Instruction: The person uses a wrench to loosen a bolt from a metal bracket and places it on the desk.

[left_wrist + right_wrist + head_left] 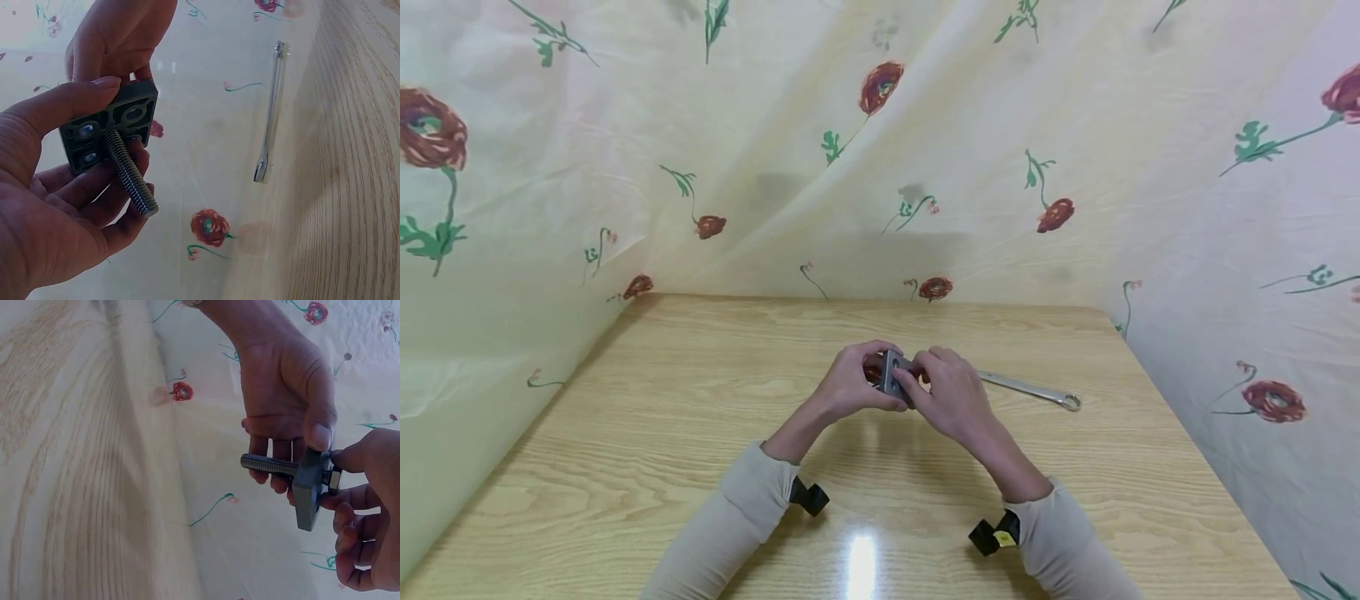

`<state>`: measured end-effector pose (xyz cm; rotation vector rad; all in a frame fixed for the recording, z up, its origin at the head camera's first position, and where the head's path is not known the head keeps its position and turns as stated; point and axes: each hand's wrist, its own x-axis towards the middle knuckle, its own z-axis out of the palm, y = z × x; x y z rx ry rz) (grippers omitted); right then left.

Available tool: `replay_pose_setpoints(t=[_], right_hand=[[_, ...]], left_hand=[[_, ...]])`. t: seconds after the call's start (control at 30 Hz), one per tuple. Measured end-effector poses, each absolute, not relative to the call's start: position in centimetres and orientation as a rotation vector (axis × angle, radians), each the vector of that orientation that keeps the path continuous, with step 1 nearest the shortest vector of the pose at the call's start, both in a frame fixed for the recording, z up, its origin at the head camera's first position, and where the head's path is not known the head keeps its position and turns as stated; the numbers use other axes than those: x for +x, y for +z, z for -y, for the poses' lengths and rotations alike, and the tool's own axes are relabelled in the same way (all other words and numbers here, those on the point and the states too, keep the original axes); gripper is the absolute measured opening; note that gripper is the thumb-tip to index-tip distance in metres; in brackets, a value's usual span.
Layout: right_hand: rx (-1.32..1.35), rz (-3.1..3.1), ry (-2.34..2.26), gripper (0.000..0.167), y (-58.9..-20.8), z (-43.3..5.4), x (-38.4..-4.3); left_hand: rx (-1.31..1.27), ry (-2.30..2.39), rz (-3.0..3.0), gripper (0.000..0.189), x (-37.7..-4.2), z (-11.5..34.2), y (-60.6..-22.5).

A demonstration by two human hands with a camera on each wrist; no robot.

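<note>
here was the dark square block (307,499), up above the desk (625,450) and right between the two hands. the left hand (853,385) had it by opposite edges, thumb on one and fingers curled round the other, a firm-looking grip. and look at the threaded rod (132,175): it stood out from the middle of the block, square to its face, long axis running roughly crosswise from hand to hand. its free tip pointed to the left palm's side, past those left fingers; whether they touched the thread, you couldn't tell.

over on the other face sat the metal hex piece (335,480), and that was the right hand's (951,392) side! its thumb and fingers were pinched about the hex piece, close up against the block, so the right was clearly the nearer hand there. bolt head or nut? too small to say. the line that seemed to matter was that one: hex piece, block and rod strung along a single axis, a hand to each side. off to the right, beyond the right hand, the wrench (1026,388) lay on the desk, untouched.
</note>
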<state>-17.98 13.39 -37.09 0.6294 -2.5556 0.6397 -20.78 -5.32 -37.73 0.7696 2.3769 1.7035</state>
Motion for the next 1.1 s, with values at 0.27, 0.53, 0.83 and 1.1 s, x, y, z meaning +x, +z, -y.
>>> replay_pose_setpoints(t=[0.27,0.53,0.83,1.1], right_hand=[[0.716,2.547,0.74,0.017,-36.4,-13.7,-17.7],[0.792,2.58,0.779,0.022,-35.9,-14.0,-17.6],[0.899,2.588,0.701,0.025,-35.7,-14.3,-17.7],[0.895,2.637,0.873,0.03,-35.8,-14.6,-17.9]], left_hand=[[0.74,1.705,-2.384,0.062,-20.9,5.5,-37.8],[0.74,1.703,-2.39,0.061,-20.8,5.6,-37.6],[0.759,1.707,-2.38,0.059,-20.9,5.6,-37.7],[0.747,1.698,-2.391,0.06,-20.8,5.6,-37.6]])
